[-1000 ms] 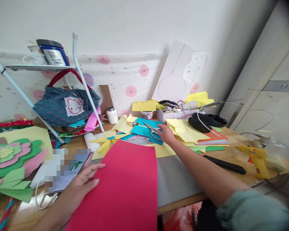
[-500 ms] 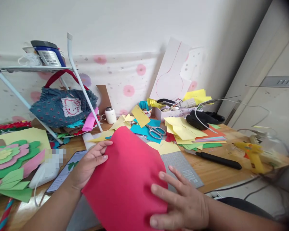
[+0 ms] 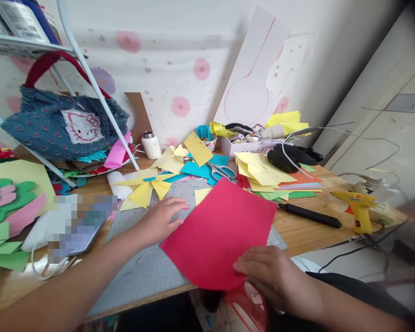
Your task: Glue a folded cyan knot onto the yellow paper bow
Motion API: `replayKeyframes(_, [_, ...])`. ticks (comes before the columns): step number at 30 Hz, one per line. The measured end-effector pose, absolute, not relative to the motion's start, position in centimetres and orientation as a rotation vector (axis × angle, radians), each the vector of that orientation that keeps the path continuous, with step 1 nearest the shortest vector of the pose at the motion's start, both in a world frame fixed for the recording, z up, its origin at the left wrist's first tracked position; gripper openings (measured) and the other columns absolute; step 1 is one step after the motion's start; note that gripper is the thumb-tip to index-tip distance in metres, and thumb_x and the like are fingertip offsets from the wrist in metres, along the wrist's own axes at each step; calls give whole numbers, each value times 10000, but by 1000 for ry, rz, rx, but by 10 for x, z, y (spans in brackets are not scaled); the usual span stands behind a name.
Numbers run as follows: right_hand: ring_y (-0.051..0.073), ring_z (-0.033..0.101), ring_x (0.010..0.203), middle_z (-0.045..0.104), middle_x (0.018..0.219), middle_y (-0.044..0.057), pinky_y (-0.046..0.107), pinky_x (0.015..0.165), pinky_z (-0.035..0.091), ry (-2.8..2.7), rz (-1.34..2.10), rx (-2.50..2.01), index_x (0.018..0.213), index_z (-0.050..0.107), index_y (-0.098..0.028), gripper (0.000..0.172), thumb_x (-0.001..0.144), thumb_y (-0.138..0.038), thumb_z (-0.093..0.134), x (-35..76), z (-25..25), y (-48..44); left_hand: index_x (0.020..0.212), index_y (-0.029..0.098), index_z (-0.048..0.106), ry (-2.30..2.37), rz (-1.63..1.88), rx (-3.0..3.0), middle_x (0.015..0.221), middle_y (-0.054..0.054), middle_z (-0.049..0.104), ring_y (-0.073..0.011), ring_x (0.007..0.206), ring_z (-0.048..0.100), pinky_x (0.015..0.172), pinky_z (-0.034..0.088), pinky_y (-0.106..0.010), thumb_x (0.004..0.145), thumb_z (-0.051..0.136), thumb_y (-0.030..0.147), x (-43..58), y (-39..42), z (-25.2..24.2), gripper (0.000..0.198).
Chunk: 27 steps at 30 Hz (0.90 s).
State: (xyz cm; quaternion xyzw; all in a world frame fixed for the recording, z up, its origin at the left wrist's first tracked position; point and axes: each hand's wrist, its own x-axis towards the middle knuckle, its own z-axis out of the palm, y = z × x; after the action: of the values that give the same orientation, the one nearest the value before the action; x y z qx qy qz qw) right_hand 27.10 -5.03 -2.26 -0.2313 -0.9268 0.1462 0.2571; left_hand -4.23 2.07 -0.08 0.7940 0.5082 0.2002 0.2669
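Note:
A red paper sheet (image 3: 221, 233) lies turned at an angle on the grey cutting mat (image 3: 141, 272), its near corner past the table edge. My right hand (image 3: 266, 274) grips that near corner, fingers curled over it. My left hand (image 3: 161, 219) rests on the mat at the sheet's left edge, fingers together and touching it. Scissors (image 3: 223, 171) lie beyond the sheet on blue paper scraps (image 3: 195, 169).
Yellow folded papers (image 3: 259, 173) and coloured sheets pile at the back right. A black-handled tool (image 3: 309, 215) and a yellow glue gun (image 3: 358, 210) lie right. A phone (image 3: 78, 221) and green-pink paper flower (image 3: 7, 207) are left; a denim bag (image 3: 62, 124) hangs behind.
The red sheet has come down from being held up and now lies rotated on the mat. My right hand moved from its top to its near corner. The camera tilted lower.

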Motion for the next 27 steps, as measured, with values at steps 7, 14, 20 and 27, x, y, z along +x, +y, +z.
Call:
replayKeyframes(7, [137, 615, 609, 670, 721, 18, 221, 570, 497, -2236, 674, -1315, 1173, 623, -187, 328, 924, -330, 464, 266, -11, -17, 1056, 314, 699, 1151, 223, 2429, 1149, -19, 622, -236, 1100, 524, 961, 386, -378, 738, 632, 133, -51, 26, 1, 373])
replayKeyframes(14, [194, 632, 1063, 667, 1197, 43, 325, 930, 492, -2524, 629, -1108, 1247, 614, -243, 377, 916, -199, 440, 244, -10, 55, 1054, 177, 683, 1539, 606, 2544, 1044, -94, 674, -236, 993, 602, 883, 488, -415, 920, 322, 157, -35, 4, 9, 385])
replayKeyframes(20, [191, 663, 915, 702, 1086, 65, 309, 810, 517, -2739, 454, -1133, 1244, 626, -245, 432, 906, -105, 398, 233, -18, 85, 1362, 101, 461, 1130, 523, 2993, 1437, -169, 461, -347, 1333, 398, 1068, 375, -483, 857, 542, 464, 4, -44, -14, 628])
replayKeyframes(27, [148, 630, 705, 674, 922, 53, 227, 618, 472, -2839, 233, -1238, 1306, 566, -333, 479, 911, -120, 399, 232, -24, 91, 1437, 63, 326, 1129, 334, 2900, 1505, -220, 309, -390, 1386, 287, 1104, 298, -525, 817, 527, 612, 0, -43, -50, 853])
